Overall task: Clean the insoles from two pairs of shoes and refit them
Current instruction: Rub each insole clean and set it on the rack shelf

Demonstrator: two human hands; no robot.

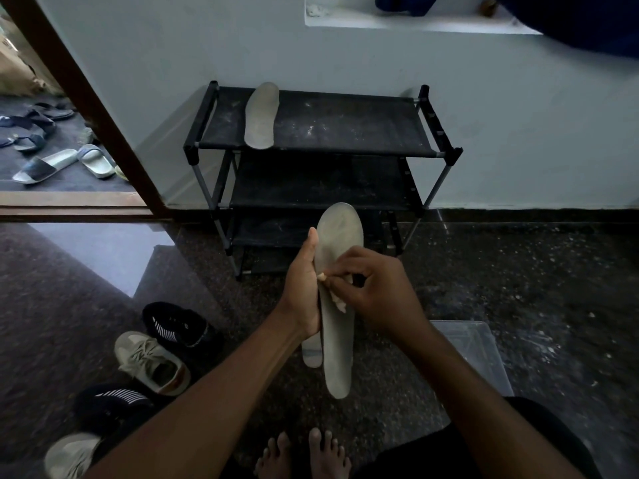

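My left hand [304,285] grips a long grey insole [337,257] by its left edge and holds it upright in front of me. A second, paler insole [312,352] pokes out below that hand, behind the first. My right hand [375,288] pinches a small pale cloth [337,300] against the face of the grey insole. Another grey insole [261,115] lies on the top shelf of the black shoe rack [345,152]. On the floor to my left stand two beige sneakers [152,364] [71,454] and two black striped shoes [179,324] [114,402].
A clear plastic tub [480,354] sits on the dark speckled floor to my right. My bare feet [304,454] are at the bottom. A brown door frame [86,98] opens at the left onto several slippers [52,164]. The pale wall is behind the rack.
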